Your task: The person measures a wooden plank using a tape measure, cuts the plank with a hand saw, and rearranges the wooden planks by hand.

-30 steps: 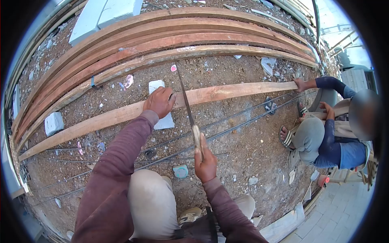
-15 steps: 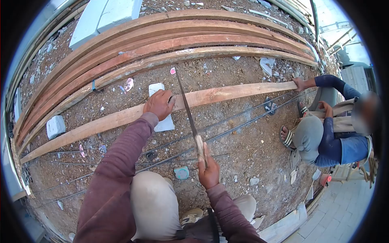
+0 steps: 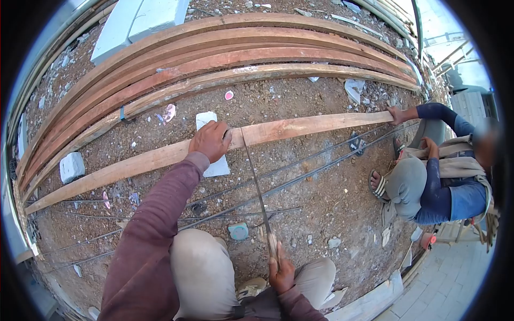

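A long wooden plank (image 3: 300,126) lies slantwise in front of me. My left hand (image 3: 210,141) is wrapped over its edge near the middle, above a pale block (image 3: 217,167) partly hidden beneath. My right hand (image 3: 281,273) grips the wooden handle of a handsaw (image 3: 261,200), held low by my right knee. The saw's thin blade crosses the plank's near edge just right of my left hand, its tip end at the wood. At the plank's right end, another person's hand (image 3: 395,114) holds it.
Several long timber beams (image 3: 225,56) lie beyond the plank. Thin metal rods (image 3: 316,170) run along the ground under it. A white block (image 3: 72,167) sits at left, a seated person (image 3: 428,176) at right. A turquoise object (image 3: 238,231) lies near my knees.
My right hand has pulled the saw back toward me and slightly right, so less blade extends past the plank. My left hand stays in place on the wood.
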The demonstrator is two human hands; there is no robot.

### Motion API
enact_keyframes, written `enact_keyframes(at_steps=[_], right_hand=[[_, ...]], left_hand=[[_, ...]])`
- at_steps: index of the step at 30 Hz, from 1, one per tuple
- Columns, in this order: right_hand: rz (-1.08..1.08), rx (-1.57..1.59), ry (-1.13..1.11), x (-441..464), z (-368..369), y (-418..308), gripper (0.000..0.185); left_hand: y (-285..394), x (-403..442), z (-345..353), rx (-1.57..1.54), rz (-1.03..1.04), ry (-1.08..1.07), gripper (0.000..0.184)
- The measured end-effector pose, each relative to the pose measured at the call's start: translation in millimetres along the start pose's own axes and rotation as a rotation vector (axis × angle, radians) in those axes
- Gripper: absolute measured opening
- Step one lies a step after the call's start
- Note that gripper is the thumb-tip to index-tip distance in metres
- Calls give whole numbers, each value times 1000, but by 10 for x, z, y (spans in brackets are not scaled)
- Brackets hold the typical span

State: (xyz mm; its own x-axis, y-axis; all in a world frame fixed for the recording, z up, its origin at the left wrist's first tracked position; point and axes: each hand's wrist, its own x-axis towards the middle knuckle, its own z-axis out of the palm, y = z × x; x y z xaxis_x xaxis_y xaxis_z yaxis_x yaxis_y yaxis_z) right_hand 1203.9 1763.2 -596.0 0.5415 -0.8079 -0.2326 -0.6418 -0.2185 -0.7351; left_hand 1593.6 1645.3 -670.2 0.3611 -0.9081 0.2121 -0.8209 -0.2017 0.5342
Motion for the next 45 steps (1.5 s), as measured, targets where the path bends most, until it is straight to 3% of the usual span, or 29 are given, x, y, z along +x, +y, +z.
enact_keyframes(at_steps=[2, 3, 5, 7, 11, 14, 17, 20, 22, 24, 27, 30, 33, 36, 39, 42, 45], right_hand=[[-48, -5, 83, 45, 0, -91, 55], [-163, -8, 140, 520, 94, -191, 55], [-178, 69, 122, 1308, 297, -396, 53], [-77, 145, 72, 1135, 292, -328, 55], [-19, 12, 67, -232, 2, -21, 56], [90, 135, 33, 268, 82, -156, 56], [-294, 55, 199, 1371, 383, -329, 53], [-37, 65, 46, 718, 186, -141, 53], [-124, -26, 111, -47, 33, -1, 54], [-25, 22, 72, 58, 36, 29, 53], [-159, 87, 157, 1039, 250, -295, 51], [57, 113, 13, 1299, 190, -546, 51], [-42, 36, 68, 183, 32, -63, 53], [113, 58, 21, -126, -1, -29, 55], [-124, 97, 133, 1241, 304, -313, 51], [-143, 107, 129, 1152, 271, -208, 50], [-18, 23, 83, -84, 38, 36, 52]], left_hand=[[26, -94, 46, 5, -1, -20, 18], [14, -76, 48, 13, -2, -24, 18], [16, -67, 23, 34, -13, -13, 18], [12, -44, 3, 52, -15, -17, 18], [-8, -9, 18, 18, -14, -18, 19], [-18, -57, 37, 27, 4, -5, 20], [25, -27, -15, 51, -11, -5, 19], [30, -77, 20, 51, -5, -16, 19], [0, -38, 31, 33, 2, -6, 19], [-28, 5, 30, 46, -1, -5, 18], [23, -27, 35, 26, -2, -11, 18], [-1, -29, -35, 30, 14, 21, 18], [21, 33, 16, 12, 26, 17, 18], [8, -22, 42, 38, 13, 4, 18], [62, -7, 7, 14, -8, -6, 16], [9, -18, -35, 17, -5, -15, 15], [34, -36, 43, 11, -3, -13, 16]])
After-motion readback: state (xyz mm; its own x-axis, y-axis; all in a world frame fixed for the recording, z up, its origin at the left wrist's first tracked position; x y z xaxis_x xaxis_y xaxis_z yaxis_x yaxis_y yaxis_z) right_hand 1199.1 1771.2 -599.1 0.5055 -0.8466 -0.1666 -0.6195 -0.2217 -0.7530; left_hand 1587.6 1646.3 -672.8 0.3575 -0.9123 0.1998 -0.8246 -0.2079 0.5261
